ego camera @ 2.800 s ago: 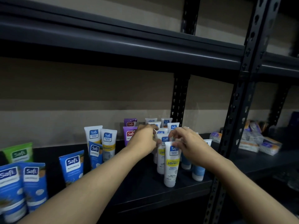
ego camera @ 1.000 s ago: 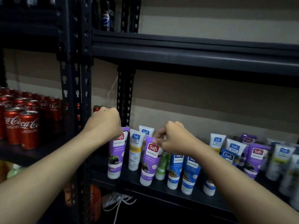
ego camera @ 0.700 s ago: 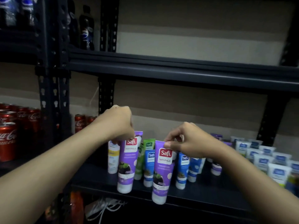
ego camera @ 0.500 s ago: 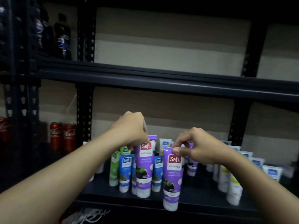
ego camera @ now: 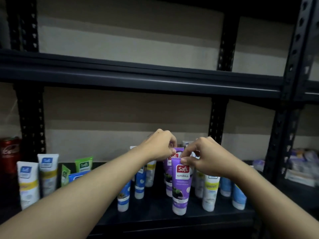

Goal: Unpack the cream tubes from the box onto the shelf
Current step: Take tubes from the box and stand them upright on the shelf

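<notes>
Dimly lit black metal shelving (ego camera: 155, 80) fronts a beige banded wall (ego camera: 129, 40).

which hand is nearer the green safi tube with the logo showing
Left. The left hand, holding the rear purple tube, is to the right of the green Safi tube; the right hand, pinching the front purple tube, is farther right.

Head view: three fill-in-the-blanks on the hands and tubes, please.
The front tube, pinched at its top by the right hand, is ____.
Its label reads ____ Naturals.
The hand gripping the rear purple tube is the ____ one.
Missing: purple; Safi; left.
</notes>
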`<state>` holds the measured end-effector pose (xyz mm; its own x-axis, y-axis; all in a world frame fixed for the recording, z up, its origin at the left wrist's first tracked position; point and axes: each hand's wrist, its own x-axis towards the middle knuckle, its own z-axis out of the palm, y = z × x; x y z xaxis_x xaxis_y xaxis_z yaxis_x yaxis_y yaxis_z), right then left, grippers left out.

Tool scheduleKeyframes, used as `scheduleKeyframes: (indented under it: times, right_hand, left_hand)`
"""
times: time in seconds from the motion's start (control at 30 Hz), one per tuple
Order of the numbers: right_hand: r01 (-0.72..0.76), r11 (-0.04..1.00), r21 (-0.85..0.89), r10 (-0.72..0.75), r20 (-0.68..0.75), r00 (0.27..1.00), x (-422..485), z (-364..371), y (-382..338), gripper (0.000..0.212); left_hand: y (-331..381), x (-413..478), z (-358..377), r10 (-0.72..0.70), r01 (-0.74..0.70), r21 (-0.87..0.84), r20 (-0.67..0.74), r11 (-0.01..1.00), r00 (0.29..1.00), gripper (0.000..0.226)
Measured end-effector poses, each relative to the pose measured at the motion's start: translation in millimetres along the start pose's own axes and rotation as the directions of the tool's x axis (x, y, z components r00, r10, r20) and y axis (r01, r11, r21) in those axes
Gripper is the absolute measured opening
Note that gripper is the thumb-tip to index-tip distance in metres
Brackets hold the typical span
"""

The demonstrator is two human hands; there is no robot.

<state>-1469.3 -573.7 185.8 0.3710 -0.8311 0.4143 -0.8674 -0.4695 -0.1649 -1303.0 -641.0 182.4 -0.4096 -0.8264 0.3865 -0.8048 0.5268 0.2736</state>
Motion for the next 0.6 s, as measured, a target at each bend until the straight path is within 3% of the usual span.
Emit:
scheduleKeyframes:
  times: [0.23, 0.6]
  right_hand:
    - [-0.036, 0.999, 0.002, 0.036, 0.036, 0.999, 21, 27, 27, 0.011]
    - [-0.063, 0.998, -0.016, 0.063, 0.064, 0.996, 40, 49, 48, 0.012]
  left_hand:
    - [-4, 43, 31, 0.030, -0.038, 0.109, 0.076, 0.993, 0.997, 0.008]
    - [-23, 65, 58, 0.002, -0.007, 0.059, 0.088, 0.998, 0.996, 0.012]
